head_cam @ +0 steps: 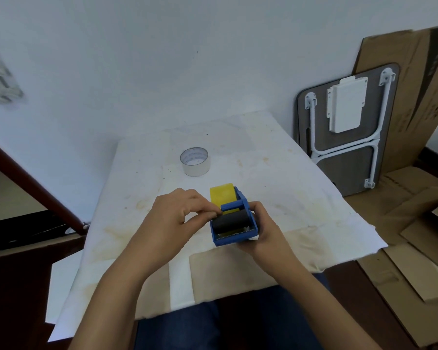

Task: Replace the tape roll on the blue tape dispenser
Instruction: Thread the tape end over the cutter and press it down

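The blue tape dispenser (234,223) sits low over the white cloth, with a yellow tape roll (223,197) mounted at its far end and a black roller (232,221) near its toothed blade. My right hand (261,229) grips the dispenser's right side and underside. My left hand (177,218) is at the dispenser's left side, thumb and forefinger pinched together by the blue crossbar at the roll's edge; whether they hold the tape end is too small to tell. A near-empty clear tape roll (194,161) stands apart, farther back on the cloth.
The work surface is a small table under a stained white cloth (288,185). A folded lap table (347,132) leans on the wall at right, with flattened cardboard (415,223) behind and on the floor. A dark wooden rail (33,185) runs at left.
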Demonstrator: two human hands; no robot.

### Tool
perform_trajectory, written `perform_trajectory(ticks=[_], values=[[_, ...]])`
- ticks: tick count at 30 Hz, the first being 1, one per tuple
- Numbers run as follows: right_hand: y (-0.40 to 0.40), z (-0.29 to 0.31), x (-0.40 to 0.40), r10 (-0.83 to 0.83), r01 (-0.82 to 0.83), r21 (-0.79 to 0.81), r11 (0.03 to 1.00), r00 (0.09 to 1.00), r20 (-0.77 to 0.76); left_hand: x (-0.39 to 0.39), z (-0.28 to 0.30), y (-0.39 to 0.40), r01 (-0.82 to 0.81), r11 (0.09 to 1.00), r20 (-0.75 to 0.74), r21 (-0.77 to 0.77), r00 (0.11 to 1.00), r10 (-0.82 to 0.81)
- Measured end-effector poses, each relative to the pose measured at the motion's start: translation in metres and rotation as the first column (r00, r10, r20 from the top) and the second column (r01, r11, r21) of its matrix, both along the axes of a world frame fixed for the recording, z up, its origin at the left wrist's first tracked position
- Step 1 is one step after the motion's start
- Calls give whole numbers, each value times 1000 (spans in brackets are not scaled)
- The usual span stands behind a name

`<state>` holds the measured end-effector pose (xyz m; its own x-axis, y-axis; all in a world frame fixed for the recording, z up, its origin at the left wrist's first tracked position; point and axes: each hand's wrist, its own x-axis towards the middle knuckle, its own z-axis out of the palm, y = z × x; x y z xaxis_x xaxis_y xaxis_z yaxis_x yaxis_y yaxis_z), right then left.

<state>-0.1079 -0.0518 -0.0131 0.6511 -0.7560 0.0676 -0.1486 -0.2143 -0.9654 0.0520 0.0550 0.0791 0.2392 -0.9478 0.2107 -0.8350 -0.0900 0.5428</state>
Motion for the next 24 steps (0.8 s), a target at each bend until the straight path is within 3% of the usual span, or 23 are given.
perform_trajectory(ticks=[11, 17, 24], values=[[5, 8, -1, 16, -32, -174, 984, 995, -94, -14, 7, 4, -126, 989, -19, -81, 992, 125], [9, 14, -5, 170, -172, -14, 985, 982, -83, -16, 12, 5, -249, 969, -139, -1, 959, 246], [13, 13, 0, 161, -160, 19, 987, 983, -89, -16, 15, 4, -243, 970, -194, 24, 950, 243]])
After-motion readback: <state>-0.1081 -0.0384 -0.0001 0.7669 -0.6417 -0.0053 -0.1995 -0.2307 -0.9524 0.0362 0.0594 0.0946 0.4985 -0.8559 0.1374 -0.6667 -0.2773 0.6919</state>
